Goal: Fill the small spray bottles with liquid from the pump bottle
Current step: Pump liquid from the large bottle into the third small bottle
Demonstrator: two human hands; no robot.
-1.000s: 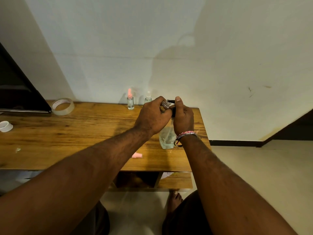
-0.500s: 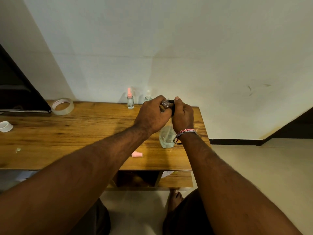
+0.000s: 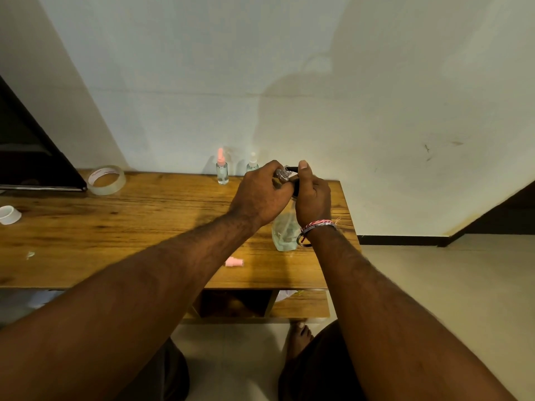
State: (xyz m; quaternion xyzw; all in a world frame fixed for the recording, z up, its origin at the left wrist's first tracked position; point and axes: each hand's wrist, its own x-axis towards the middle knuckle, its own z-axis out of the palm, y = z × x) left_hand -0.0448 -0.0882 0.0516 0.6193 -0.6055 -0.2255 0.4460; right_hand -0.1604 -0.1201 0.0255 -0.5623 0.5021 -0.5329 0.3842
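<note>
A clear pump bottle (image 3: 284, 233) with a black pump head stands near the right end of the wooden table (image 3: 115, 227). My right hand (image 3: 312, 195) grips its neck, thumb resting on top of the black pump. My left hand (image 3: 260, 192) holds a small clear open bottle (image 3: 282, 172) tilted with its mouth at the black nozzle. At the wall stand two small spray bottles, one with a pink top (image 3: 221, 167) and one with a white top (image 3: 252, 162). A loose pink cap (image 3: 234, 262) lies near the table's front edge.
A roll of clear tape (image 3: 106, 180) and a dark flat screen (image 3: 31, 157) sit at the back left. A small white roll (image 3: 9, 215) lies at the far left edge. Below the tabletop is a shelf (image 3: 298, 303); my bare foot (image 3: 299, 334) shows on the floor.
Both hands stay at the pump head, barely shifted. My right thumb remains on the pump and the small bottle stays at the nozzle.
</note>
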